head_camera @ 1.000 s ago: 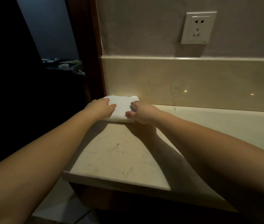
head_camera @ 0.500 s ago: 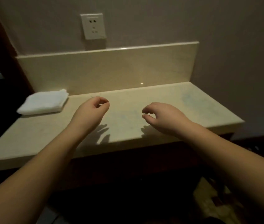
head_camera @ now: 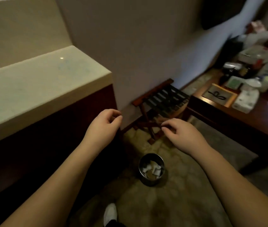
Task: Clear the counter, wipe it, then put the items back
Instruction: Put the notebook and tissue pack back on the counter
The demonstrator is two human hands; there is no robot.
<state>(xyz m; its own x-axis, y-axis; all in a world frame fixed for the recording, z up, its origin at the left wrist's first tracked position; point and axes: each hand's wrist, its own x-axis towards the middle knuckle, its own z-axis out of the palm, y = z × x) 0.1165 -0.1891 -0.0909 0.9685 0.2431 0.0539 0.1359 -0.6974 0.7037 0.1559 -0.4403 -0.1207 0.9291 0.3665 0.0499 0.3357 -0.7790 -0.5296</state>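
Pale marble counter (head_camera: 36, 89) at upper left, apparently faint streaks across top.

Both forearms are bare right up to the bottom edge of the view, with no sleeve showing. The left hand (head_camera: 104, 126) and the right hand (head_camera: 181, 134) are bare too. Below, a foot wears what looks like a white shoe (head_camera: 110, 213), though it is dim.

A round metal waste bin (head_camera: 152, 169) holding paper scraps stands on the floor below me; beyond it, a folding wooden luggage rack (head_camera: 162, 102) against the wall.
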